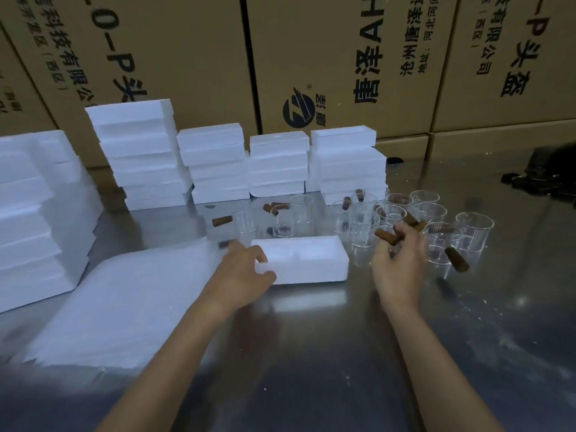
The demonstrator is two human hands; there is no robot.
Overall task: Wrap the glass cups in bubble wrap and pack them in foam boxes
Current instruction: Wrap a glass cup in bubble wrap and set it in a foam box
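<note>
We have the left hand (246, 269) curled round the near corner of an open foam box (307, 260), thumb over its rim, probably steadying it so it sits ready at the centre of the worktop (311, 353). At about two o'clock from the box, our right hand (397, 260) pinches the brown handle (388, 236) of one glass cup (366, 238), the easiest place to grab clear glass, we'd guess. The other glass cups (436, 219) crowd together just beyond, toward one o'clock. At eight o'clock lies the bubble wrap (124, 307), flat and within reach for wrapping. Spare foam boxes (215, 163) are stacked at twelve o'clock against the cartons (311, 57).
</note>
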